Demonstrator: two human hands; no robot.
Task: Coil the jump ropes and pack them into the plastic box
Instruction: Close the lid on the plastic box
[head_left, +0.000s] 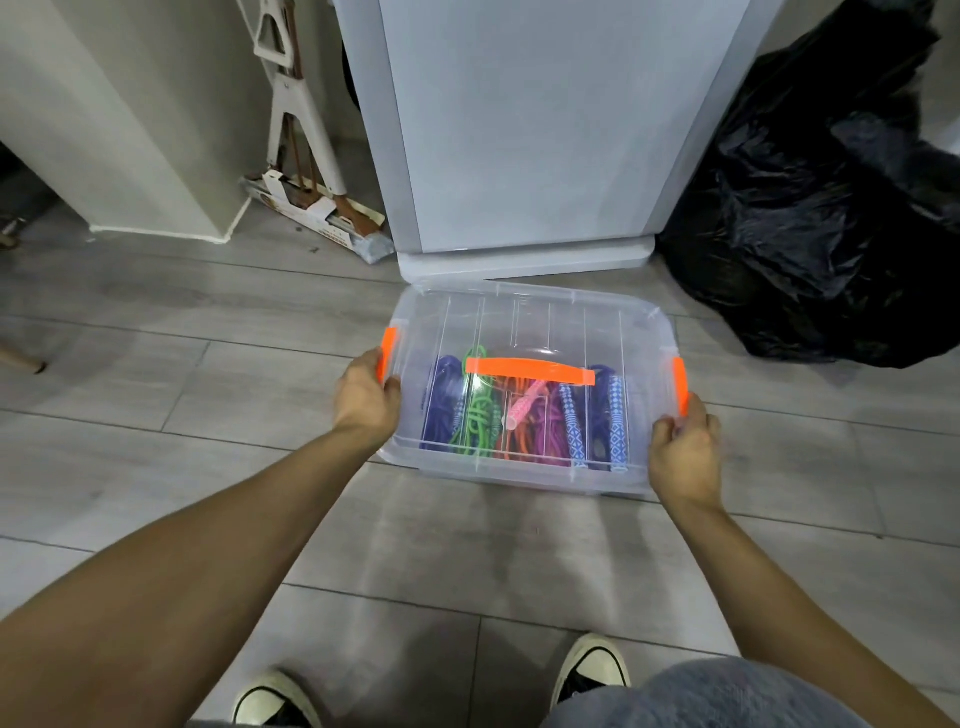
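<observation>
The fingers of the left hand (366, 397) go out of sight behind the side of the plastic box (524, 483), by the orange clip (388, 353). The fingertips of the right hand (684, 451) are hidden there too. The jump ropes (519, 426) look blurry through the shiny lid (524, 322), so I cannot count them. The black bag (831, 218) runs off the right edge. Both shoes (592, 665) are cut off at the bottom.

Bare forearms, no sleeves; black sneakers (592, 666) w/ white toe caps, prob. grey denim shorts (717, 696).
</observation>
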